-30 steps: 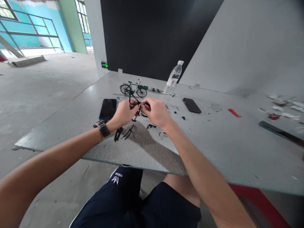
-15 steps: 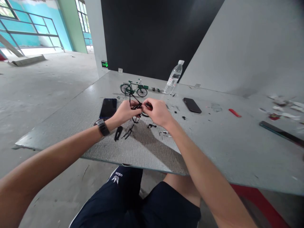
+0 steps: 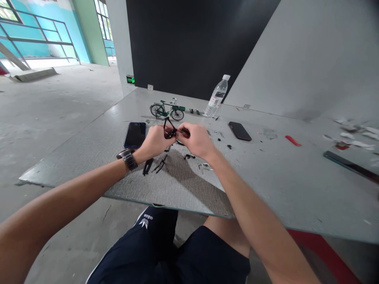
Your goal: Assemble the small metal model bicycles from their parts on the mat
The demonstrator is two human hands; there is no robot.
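Note:
My left hand is closed round a black model bicycle frame, its thin tubes sticking up above the fingers. Close against it, my right hand pinches a small black part at the frame's right side; the fingers hide most of this part and where it meets the frame. Below the hands lie a black fork-shaped part, a flat black part and a small black crank-like part. A finished-looking green model bicycle stands just behind the hands.
A dark phone lies left of the hands, another phone to the right. Bent silver parts lie near my right wrist. Farther off are a water bottle, a red object and a long dark object. The table's front edge is above my legs.
The bicycle frame has turned slightly in my left hand, its upper tubes now forming a clearer peak. Both hands stay close together in nearly the same place.

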